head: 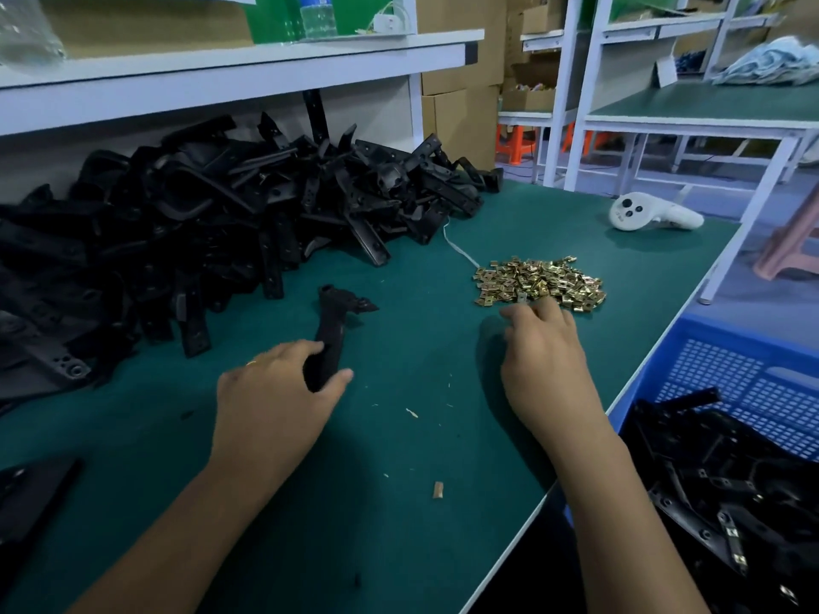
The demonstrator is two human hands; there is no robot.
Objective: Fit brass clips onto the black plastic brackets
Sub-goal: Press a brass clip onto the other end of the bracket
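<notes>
At the far left a large heap of black plastic brackets point(199, 223) lay against the back of the green bench top point(399, 458), well apart from the hands. Nearer the middle, the left hand point(274, 401) gripped the near end of a single black bracket point(330, 330), fingers and thumb curled round its shank. That bracket's long axis ran almost straight away from the person, its forked, toothed head pointing away and slightly right, toward the clips. To the right, the right hand point(545, 370) reached forward with fingers bent down at the near edge of the pile of brass clips point(540, 283); its fingertips touched or nearly touched the nearest clips, but whether one was already pinched could not be told, since the fingertips were hidden behind the knuckles. The clip pile lay ahead and right of the held bracket, so the right hand was plainly the nearer one to it, and the likely coming move was a short carry leftward to the bracket's head. Beyond the pile a white handheld controller point(651, 214) rested, and at the far right a blue crate point(731, 370) held brackets that seemed already fitted.
</notes>
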